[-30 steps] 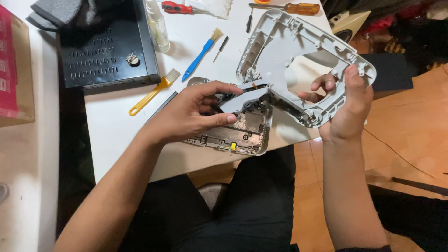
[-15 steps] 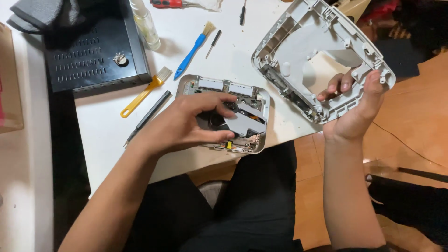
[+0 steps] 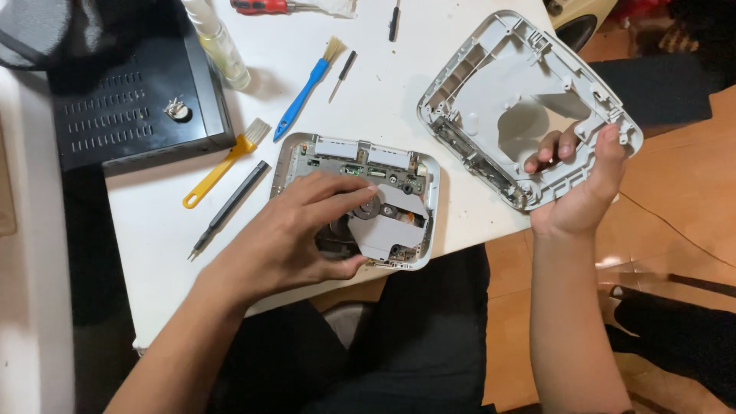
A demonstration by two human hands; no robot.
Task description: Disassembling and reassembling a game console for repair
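Note:
An opened grey device body (image 3: 399, 192) with a circuit board and a round disc drive lies near the front edge of the white table (image 3: 383, 84). My left hand (image 3: 295, 234) rests on top of it, fingers spread over the drive, holding it down. My right hand (image 3: 579, 180) grips the lower corner of the separated grey plastic cover (image 3: 510, 96), which is turned inside up and held to the right of the body, partly past the table's right edge.
On the table lie a blue brush (image 3: 307, 88), a yellow brush (image 3: 222, 165), a black pen-like tool (image 3: 230, 199), a small screwdriver (image 3: 343, 73), a clear bottle (image 3: 218, 42) and a red-handled tool (image 3: 264, 6). A black vented box (image 3: 123, 107) sits at the left.
My right hand has carried the cover farther right and away from the device body. My left hand has stayed pressed on the body, now fully uncovered.

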